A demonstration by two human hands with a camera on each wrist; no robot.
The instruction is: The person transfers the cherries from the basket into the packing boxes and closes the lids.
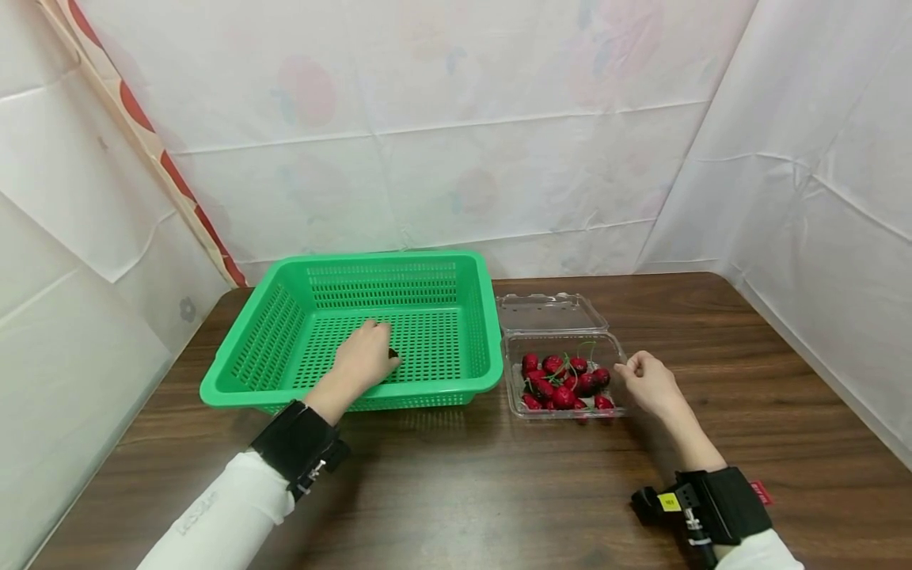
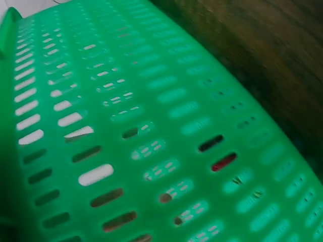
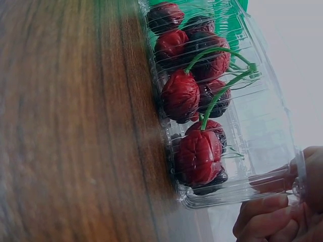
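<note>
My left hand (image 1: 366, 355) reaches over the near wall of the green plastic basket (image 1: 488, 317). A small dark object, apparently a cherry (image 1: 393, 354), shows between its thumb and fingers. Through the basket slots in the left wrist view, a red patch of a cherry (image 2: 224, 162) and bits of green stem appear; the basket wall hides most of the hand there. My right hand (image 1: 648, 381) pinches the right rim of a clear plastic box (image 1: 557, 415). Several dark red cherries (image 3: 180, 96), some with green stems, lie inside the box.
The box's clear lid (image 1: 552, 313) is folded back behind it, close to the basket's right side. Both stand on a brown wooden table (image 1: 456, 491). White sheets (image 1: 442, 158) hang at the back and both sides.
</note>
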